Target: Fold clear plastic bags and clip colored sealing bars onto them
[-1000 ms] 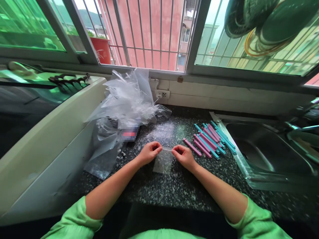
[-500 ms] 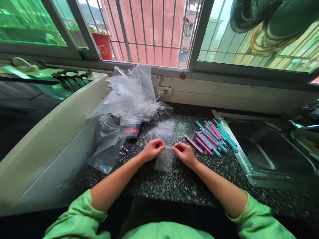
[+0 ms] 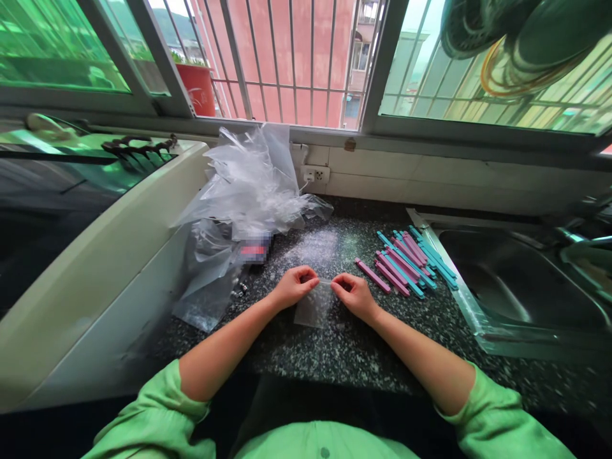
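Note:
A small clear plastic bag (image 3: pixel 310 310) hangs over the dark speckled counter, its top edge pinched at both corners. My left hand (image 3: pixel 295 285) is closed on the left corner, thumb against fingertips. At the right corner, my right hand (image 3: pixel 352 294) holds the same edge in a like pinch. To the right of that hand lies a pile of pink and teal sealing clips (image 3: pixel 404 262), long and narrow. A heap of larger clear plastic bags (image 3: pixel 258 191) sits behind and left of my left hand.
A metal sink (image 3: pixel 507 280) is set into the counter (image 3: pixel 335 357) at the right. On the left stands a pale stove side (image 3: pixel 119 255). A wall socket (image 3: pixel 316 174) sits under the barred window, and a blurred-out packet (image 3: pixel 255 248) lies by the bags.
My left hand has shifted slightly right, closer to my right hand. The pinch of both hands on the small bag stays. The view has shifted a little.

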Tool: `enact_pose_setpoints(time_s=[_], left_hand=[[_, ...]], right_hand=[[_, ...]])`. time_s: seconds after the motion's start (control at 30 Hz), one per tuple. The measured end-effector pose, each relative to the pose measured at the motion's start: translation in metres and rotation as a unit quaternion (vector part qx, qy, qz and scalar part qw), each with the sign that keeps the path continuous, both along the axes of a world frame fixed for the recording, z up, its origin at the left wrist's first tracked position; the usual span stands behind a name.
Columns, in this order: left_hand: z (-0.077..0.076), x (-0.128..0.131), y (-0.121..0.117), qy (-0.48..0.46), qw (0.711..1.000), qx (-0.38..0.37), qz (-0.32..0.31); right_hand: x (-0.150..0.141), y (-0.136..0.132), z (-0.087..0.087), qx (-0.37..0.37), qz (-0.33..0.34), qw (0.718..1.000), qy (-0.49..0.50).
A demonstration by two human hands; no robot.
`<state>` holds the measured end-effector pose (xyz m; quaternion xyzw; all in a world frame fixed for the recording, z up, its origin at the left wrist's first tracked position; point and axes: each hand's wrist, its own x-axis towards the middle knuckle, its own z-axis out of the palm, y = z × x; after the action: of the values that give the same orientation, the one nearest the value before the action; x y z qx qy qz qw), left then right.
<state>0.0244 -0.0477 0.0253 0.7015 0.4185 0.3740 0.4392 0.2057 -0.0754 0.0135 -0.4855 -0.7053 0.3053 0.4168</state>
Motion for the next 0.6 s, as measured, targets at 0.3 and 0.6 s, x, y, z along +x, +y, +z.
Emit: enact_pose_setpoints(time_s=[0.3, 0.6], left_hand=[[-0.0034, 0.0005, 0.0019, -0.033, 0.999, -0.043, 0.002], [0.0003, -0.0039, 0.0037, -0.057, 0.997, -0.037, 0.027]], right_hand=[[0.0004, 0.0002, -0.001, 0.009, -0.018, 1.0, -0.003], [0.0041, 0.0004, 0.0014, 0.008, -0.037, 0.999, 0.005]])
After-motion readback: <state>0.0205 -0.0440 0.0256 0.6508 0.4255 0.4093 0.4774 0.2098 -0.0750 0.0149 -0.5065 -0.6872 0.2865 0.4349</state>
